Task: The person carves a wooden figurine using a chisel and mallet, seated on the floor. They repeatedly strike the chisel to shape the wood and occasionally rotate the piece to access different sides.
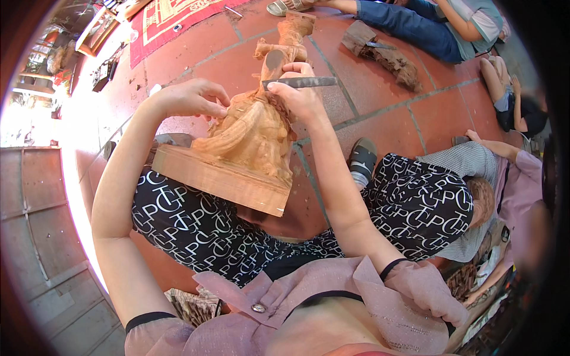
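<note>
Pink for one shirt [237, 299] nearest, with one button [258, 308] in view. Just beyond, one pair of black-and-white patterned trousers [418, 199]. Past these, slightly left of centre, one brown wooden carving [249, 130], with one flat base [222, 181] on the near side and narrower top pointing far; cannot tell whether propped on the trousers or on the red floor tiles [386, 127]. At the carving's left side, one left hand [193, 98], fingers loosely spread and bent, fingertips by the wood. To the right, one right hand [301, 99], closed round one dark flat stick [317, 82]. Farther right, one dark shoe [363, 159], then one rough wood chunk [398, 65]. Along the right, three other people [401, 26]. Far left, one red mat [169, 29].
</note>
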